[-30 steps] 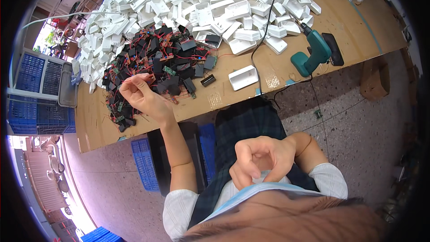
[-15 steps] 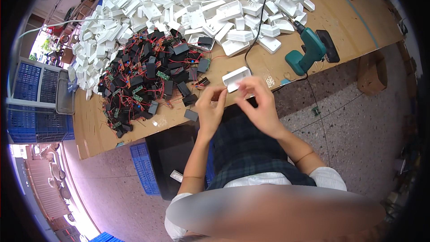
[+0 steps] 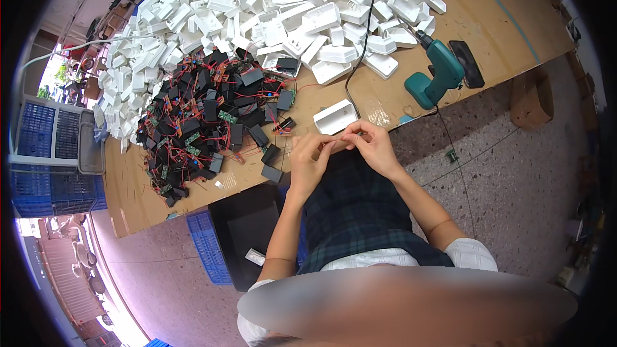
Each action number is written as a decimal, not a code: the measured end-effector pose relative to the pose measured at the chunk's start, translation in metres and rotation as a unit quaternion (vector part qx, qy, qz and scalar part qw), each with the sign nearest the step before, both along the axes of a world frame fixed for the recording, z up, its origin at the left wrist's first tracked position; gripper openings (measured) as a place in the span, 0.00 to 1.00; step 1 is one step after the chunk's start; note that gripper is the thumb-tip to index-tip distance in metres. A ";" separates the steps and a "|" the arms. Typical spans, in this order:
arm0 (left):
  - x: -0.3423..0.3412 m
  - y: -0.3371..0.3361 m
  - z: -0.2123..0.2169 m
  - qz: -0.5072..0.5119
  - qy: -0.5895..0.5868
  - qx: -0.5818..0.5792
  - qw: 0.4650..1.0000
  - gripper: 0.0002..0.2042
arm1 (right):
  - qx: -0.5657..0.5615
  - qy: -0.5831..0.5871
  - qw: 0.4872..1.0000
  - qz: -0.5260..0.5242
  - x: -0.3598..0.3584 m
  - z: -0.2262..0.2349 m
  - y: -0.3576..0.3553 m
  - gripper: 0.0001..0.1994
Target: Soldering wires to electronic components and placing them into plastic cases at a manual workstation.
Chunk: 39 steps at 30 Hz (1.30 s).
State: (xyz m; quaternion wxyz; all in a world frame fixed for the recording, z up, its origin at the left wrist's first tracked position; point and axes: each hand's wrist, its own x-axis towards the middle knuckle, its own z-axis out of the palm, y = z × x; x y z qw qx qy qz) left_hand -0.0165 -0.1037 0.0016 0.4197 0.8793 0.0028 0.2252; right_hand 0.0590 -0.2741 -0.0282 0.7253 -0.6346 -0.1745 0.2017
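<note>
L hand [image 3: 308, 157] & R hand [image 3: 373, 144] meet at table [image 3: 488, 32] edge, fingers pinched on a small part [image 3: 339, 142], prob. a wired module; too small to confirm. White case [image 3: 335, 117] just beyond; drill [image 3: 437, 77] to the right.

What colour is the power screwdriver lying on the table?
Teal green, with a black tip; the power screwdriver shows clearly in the head view.

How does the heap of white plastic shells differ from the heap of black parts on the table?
The white plastic shells are plain white, open tray-like housings; the black parts are dark blocks tangled with thin red wires and small green boards. The white heap is larger and spreads along the far side of the table; the black heap lies nearer the person, left of both hands. Both are loose piles on the same wooden table.
</note>
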 end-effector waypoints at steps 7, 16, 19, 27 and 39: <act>0.000 0.011 -0.004 -0.008 0.002 -0.043 0.999 0.03 | -0.107 -0.034 0.994 -0.004 0.009 0.020 -0.023 0.04; -0.004 0.028 -0.013 -0.047 0.077 -0.378 0.921 0.12 | 0.002 -0.042 0.999 0.003 -0.005 -0.009 0.018 0.04; -0.019 0.052 -0.018 -0.016 0.011 -0.284 0.959 0.14 | -0.021 0.006 1.000 -0.005 -0.006 -0.007 0.016 0.04; -0.070 0.092 -0.026 -0.090 -0.148 0.337 0.925 0.24 | -0.100 -0.310 0.942 -0.082 -0.040 -0.039 -0.016 0.11; -0.043 0.084 -0.023 -0.236 -0.139 0.369 0.888 0.16 | -0.057 -0.436 0.897 -0.046 -0.053 -0.043 0.002 0.18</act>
